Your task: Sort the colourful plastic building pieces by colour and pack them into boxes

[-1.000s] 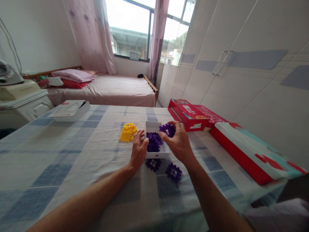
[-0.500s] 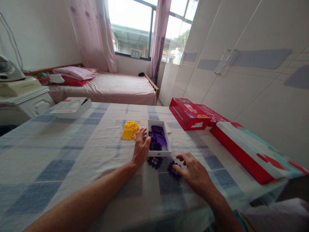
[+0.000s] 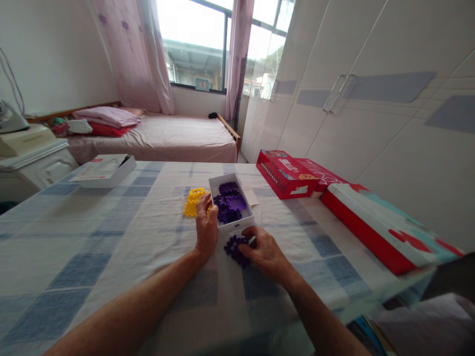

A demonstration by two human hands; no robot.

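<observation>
A white open box (image 3: 248, 218) holds several purple square pieces with notched edges (image 3: 236, 201); it sits slightly turned. My left hand (image 3: 207, 231) grips the box's left wall, with the thumb at its near left corner and the fingers along the outside. Just in front of the box, my right hand (image 3: 267, 253) pinches dark purple notched pieces (image 3: 234, 247) between thumb and fingers. Those pieces overlap, and how many are held cannot be told. Yellow notched pieces (image 3: 190, 206) lie behind my left hand, partly hidden by it.
A white carton (image 3: 107, 170) stands at the table's far left. Red boxes (image 3: 287, 180) and a long red-and-white box (image 3: 374, 232) line the right side. A flat white piece (image 3: 251, 196) lies beside the open box. A checked cloth (image 3: 148, 232) covers the table.
My left hand has shifted and turned the white box to the left. My right hand has moved left, bringing its purple piece over to the other one in front of the box.
</observation>
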